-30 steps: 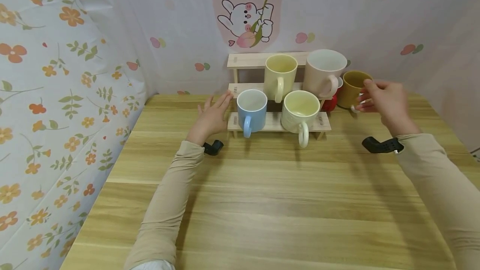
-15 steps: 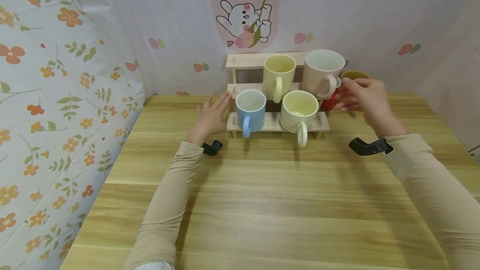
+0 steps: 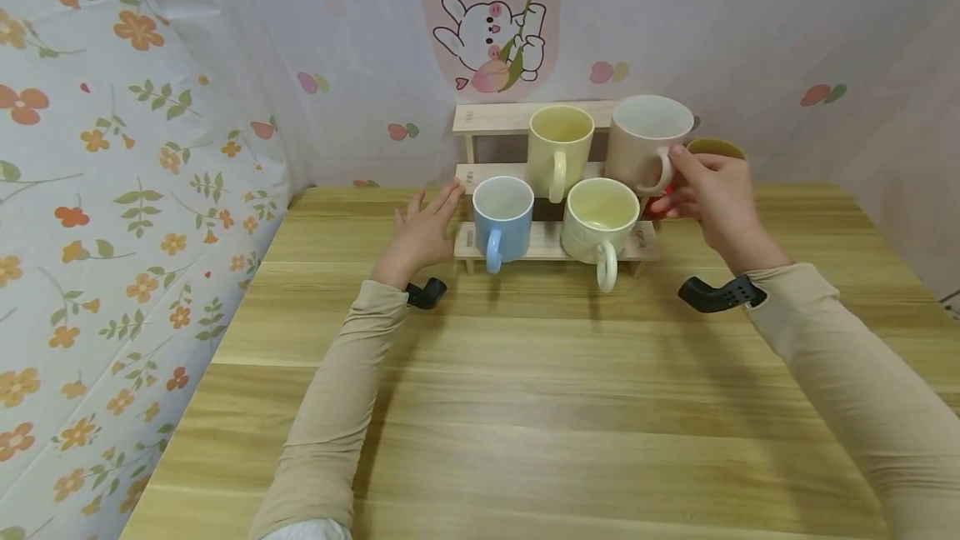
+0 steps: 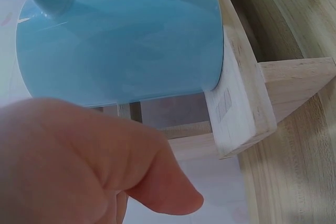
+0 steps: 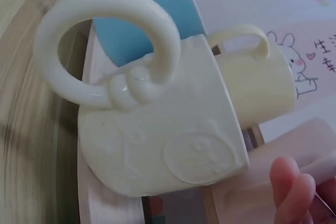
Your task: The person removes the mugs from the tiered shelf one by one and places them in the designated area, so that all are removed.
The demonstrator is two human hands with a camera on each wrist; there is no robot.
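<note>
My right hand (image 3: 720, 198) is at the handle of a tall pale pink mug (image 3: 637, 148), thumb and finger pinching it. In the right wrist view, my fingertips (image 5: 289, 182) overlap that blurred handle. The mug stands on the middle step of a three-step wooden rack (image 3: 487, 119), beside a yellow mug (image 3: 551, 152). On the front step stand a light blue mug (image 3: 510, 232) and a cream-green mug (image 3: 596, 227) with a ring handle. My left hand (image 3: 420, 236) has extended fingers, fingertips touching the rack's left end near the blue mug.
A mustard-brown mug (image 3: 716, 147) stands on the table right of the rack, mostly hidden behind my right hand. A red object (image 3: 660, 203) shows between it and the rack. The wood-grain table (image 3: 525, 407) stretches in front. A printed cloth (image 3: 337, 65) hangs behind.
My right hand has moved left from beside the brown mug to the pink mug's handle. My left hand stays at the rack's end, and the mugs stand where they were.
</note>
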